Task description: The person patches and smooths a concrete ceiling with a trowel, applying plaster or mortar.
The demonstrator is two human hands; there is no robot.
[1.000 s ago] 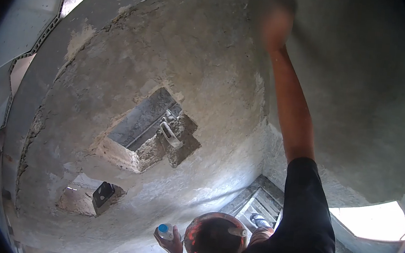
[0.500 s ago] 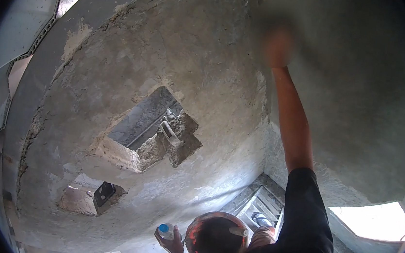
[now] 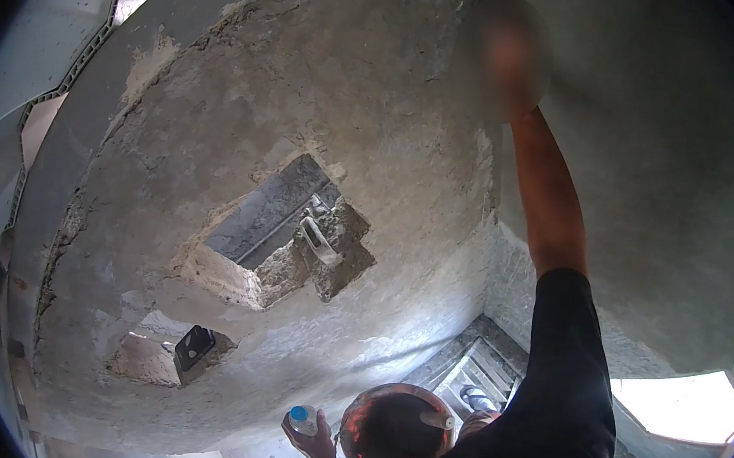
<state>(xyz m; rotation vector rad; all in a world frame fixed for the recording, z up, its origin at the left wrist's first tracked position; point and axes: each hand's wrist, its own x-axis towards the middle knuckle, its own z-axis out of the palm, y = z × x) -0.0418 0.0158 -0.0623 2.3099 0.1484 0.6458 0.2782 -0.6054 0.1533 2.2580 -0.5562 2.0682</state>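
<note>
My left hand is wrapped around a clear plastic bottle with a blue cap, low in the view. Beside it is a rounded dark object with red marks; its exact kind is unclear. My right arm, in a short black sleeve, stretches up along the grey plastered wall. At its end my right hand is smeared by blur near the inner corner, so its fingers and anything in them are hidden.
A square opening in the left wall holds a plastering tool with a pale loop handle. In a smaller opening below stands a black phone-shaped object. A shoe shows over a slatted frame. Bright light enters through a gap.
My right hand has moved a little higher up the wall. The view has shifted slightly, so the openings sit further right. The bottle stays in my left hand.
</note>
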